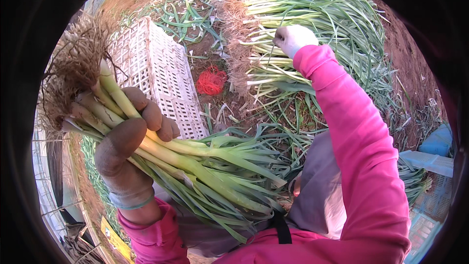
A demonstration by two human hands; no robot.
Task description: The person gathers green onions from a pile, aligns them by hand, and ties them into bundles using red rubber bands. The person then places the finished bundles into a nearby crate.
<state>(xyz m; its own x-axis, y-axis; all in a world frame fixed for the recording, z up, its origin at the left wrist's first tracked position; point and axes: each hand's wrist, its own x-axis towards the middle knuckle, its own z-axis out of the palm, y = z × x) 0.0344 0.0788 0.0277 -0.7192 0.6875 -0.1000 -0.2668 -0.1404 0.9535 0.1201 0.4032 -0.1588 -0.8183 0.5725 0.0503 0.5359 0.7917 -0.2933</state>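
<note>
My left hand (pixel 124 150), in a soiled brown-and-grey work glove, grips a bunch of leek-like plants (pixel 161 146) around their pale stems. Their tangled, earthy roots (pixel 73 69) point to the upper left, and the green leaves fan out over my lap. My right hand (pixel 296 39), in a pale glove, is above a large row of similar plants (pixel 326 18) on the ground. Its fingers are closed around a thin green leaf (pixel 270 57) that sticks out on both sides. The row's roots (pixel 238 18) face left and its leaves right.
A white plastic lattice crate (pixel 161 66) stands left of the row. Between them lies a tangle of red twine (pixel 211 80). Loose leaves (pixel 183 13) litter the soil. Blue plastic crates (pixel 432 194) are at the right rim, and a yellow sheet (pixel 115 240) lies at lower left.
</note>
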